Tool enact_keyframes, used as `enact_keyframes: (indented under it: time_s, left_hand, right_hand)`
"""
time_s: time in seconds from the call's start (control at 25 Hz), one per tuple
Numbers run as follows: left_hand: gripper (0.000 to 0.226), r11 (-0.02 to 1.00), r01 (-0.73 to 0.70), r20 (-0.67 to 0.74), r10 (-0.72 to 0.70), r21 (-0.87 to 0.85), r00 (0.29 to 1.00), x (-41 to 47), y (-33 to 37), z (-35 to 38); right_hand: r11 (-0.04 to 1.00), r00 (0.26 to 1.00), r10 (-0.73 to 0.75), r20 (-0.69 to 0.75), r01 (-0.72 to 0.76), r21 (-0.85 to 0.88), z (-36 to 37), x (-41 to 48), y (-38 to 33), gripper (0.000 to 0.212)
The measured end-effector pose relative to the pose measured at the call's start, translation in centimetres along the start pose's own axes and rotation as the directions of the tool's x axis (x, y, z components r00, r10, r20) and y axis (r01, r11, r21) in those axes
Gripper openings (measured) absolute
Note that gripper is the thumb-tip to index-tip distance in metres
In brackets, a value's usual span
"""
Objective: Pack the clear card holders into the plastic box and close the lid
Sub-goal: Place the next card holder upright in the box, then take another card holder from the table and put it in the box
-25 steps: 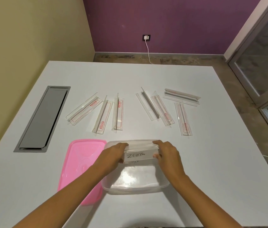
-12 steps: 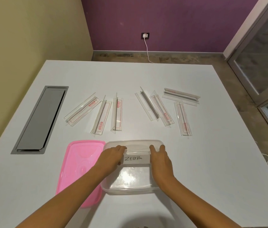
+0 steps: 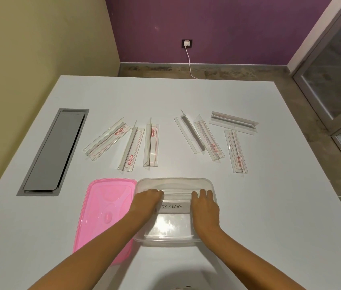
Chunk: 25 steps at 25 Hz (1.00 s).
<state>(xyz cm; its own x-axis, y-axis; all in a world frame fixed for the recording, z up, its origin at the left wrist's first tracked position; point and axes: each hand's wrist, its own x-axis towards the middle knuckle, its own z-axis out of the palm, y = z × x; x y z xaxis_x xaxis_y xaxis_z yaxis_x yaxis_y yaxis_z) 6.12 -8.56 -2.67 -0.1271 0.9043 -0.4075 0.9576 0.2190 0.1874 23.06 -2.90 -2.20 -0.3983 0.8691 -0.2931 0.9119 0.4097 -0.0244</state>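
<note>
A clear plastic box (image 3: 173,182) stands open near the table's front edge. Inside it lies a clear card holder (image 3: 174,207) with a white card reading "ZEBRA". My left hand (image 3: 146,203) grips its left end and my right hand (image 3: 204,206) grips its right end, both inside the box. The pink lid (image 3: 102,210) lies flat to the left of the box, partly under my left forearm. Several more clear card holders lie beyond the box: three on the left (image 3: 130,146) and several on the right (image 3: 208,140).
A grey metal cable hatch (image 3: 53,151) is set into the white table (image 3: 186,97) at the left. A white cable runs from a wall socket (image 3: 187,43) down behind the table. Glass doors stand at the right.
Both hands have lowered the "ZEBRA" holder from above the box's far rim down into the box, toward me.
</note>
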Motion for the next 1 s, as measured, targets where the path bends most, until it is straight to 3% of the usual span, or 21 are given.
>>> enact_keyframes:
  time_s: [0.12, 0.24, 0.32, 0.44, 0.64, 0.76, 1.0]
  left_hand:
    - [0.039, 0.999, 0.019, -0.026, -0.020, -0.028, 0.999, 0.0, 0.1, 0.4]
    - [0.030, 0.998, 0.017, -0.040, -0.020, -0.061, 0.999, 0.0, 0.2, 0.7]
    - [0.024, 0.995, 0.011, -0.051, -0.016, -0.103, 0.999, 0.0, 0.2, 0.9]
    - [0.017, 0.992, 0.009, -0.038, -0.014, -0.128, 0.999, 0.0, 0.2, 0.8]
    - [0.019, 0.975, 0.039, -0.061, -0.053, -0.219, 0.997, -0.4, 0.6, 0.4]
    - [0.035, 0.969, 0.052, -0.061, -0.068, -0.241, 0.996, -0.7, 0.9, -0.1]
    - [0.029, 0.973, 0.066, -0.027, -0.074, -0.222, 0.997, -1.1, 1.2, -0.8]
  right_hand:
    - [0.996, 0.998, -0.047, -0.045, 0.050, 0.072, -0.8, -0.3, 0.3, 0.046]
    - [0.972, 0.950, -0.074, -0.303, 0.136, 0.189, -2.9, 0.5, 0.8, 0.032]
    - [0.948, 0.915, 0.028, -0.402, 0.103, 0.302, -4.3, 2.6, 2.0, 0.024]
    - [0.862, 0.908, 0.300, -0.291, -0.128, 0.490, -5.4, 7.9, 4.9, 0.027]
    - [0.816, 0.870, 0.481, -0.105, -0.400, 0.418, -4.4, 13.6, 9.8, 0.041]
    - [0.756, 0.850, 0.526, -0.012, -0.462, 0.464, -3.7, 14.9, 11.2, 0.045]
    - [0.646, 0.809, 0.588, 0.018, -0.482, 0.592, -3.1, 15.3, 12.5, 0.038]
